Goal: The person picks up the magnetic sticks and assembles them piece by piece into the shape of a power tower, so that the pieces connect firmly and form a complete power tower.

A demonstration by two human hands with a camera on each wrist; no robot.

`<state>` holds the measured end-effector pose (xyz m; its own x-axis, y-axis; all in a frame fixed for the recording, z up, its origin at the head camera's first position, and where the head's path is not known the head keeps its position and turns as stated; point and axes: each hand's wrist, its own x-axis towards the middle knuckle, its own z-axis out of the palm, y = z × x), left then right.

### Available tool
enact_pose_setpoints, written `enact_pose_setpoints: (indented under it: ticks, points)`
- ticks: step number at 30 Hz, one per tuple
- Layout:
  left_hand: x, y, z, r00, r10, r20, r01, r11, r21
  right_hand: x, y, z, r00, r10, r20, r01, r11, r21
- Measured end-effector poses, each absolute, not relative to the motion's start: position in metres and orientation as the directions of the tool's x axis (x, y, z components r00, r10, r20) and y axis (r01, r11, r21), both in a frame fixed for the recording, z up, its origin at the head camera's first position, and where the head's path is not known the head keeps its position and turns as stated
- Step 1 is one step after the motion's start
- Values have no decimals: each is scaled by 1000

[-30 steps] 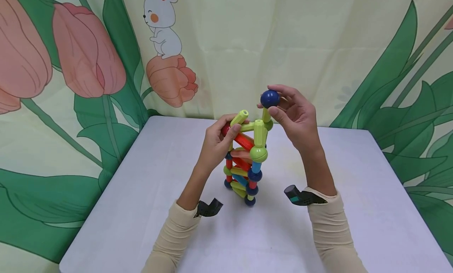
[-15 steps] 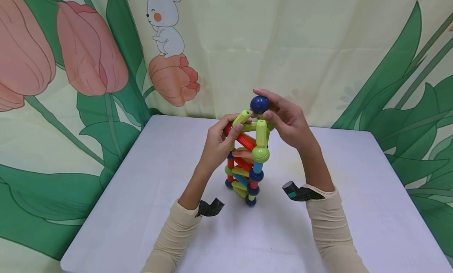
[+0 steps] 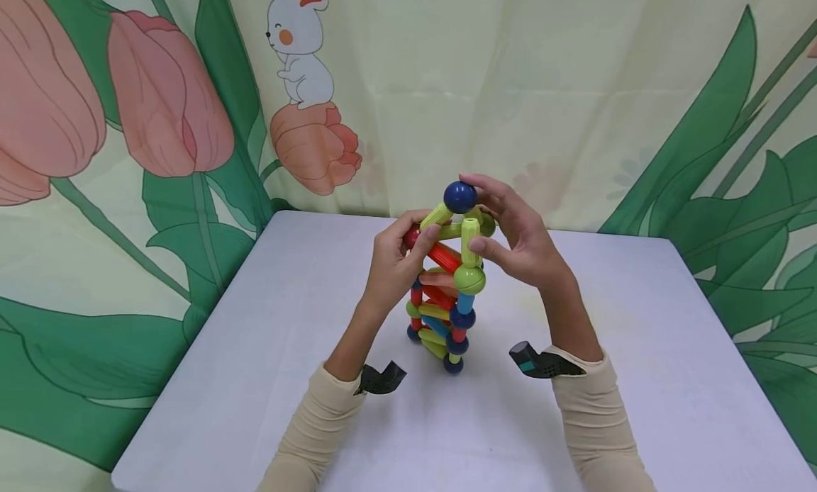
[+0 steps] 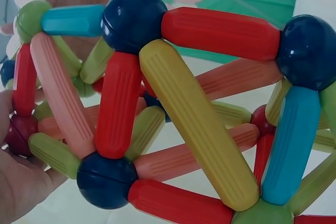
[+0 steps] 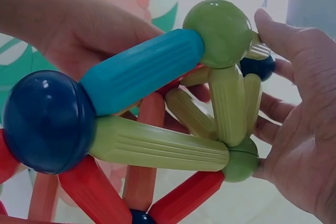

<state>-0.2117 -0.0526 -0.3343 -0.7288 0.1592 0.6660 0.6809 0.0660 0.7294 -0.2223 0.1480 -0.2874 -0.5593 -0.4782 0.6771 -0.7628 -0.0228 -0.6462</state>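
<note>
A tower of magnetic rods and balls [image 3: 440,293] stands upright on the table. Its bars are red, blue, yellow, pink and yellow-green. My left hand [image 3: 396,254] grips the upper left corner, thumb and fingers around a red ball [image 3: 411,237] and the rod end by it. A dark blue ball [image 3: 460,197] sits highest, at the tip of a slanted yellow-green rod [image 3: 437,215]. My right hand [image 3: 520,237] curves around the upper right: its index fingertip touches the blue ball, its thumb an upright yellow-green rod [image 3: 469,240] rising from a green ball [image 3: 469,279]. Its other fingers are partly hidden behind the rods.
The white table [image 3: 306,322] extends around the tower. Behind it hangs a cream curtain [image 3: 542,88] printed with tulips, leaves and a rabbit. A black wrist camera sits on the left sleeve [image 3: 338,400] and another on the right sleeve [image 3: 593,407].
My right hand has brought the blue ball left and down onto the slanted rod's tip. Its thumb has shifted from the ball down to the upright rod. My left hand keeps its hold.
</note>
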Motion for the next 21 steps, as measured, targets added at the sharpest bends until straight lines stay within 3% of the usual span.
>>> enact_pose_setpoints:
  ticks: [14,17,21]
  points:
    - [-214,-53,-335,-704,160,692,708,68,703,-219,145,-298,-620,-426,659,-750,73,-658]
    - [-216,-56,-326,-648,191,738,761,106,640,-218,145,-300,-619,-435,655,-748,69,-660]
    - [-219,-56,-305,-530,285,798,847,136,514,-213,144,-299,-606,-388,694,-785,148,-602]
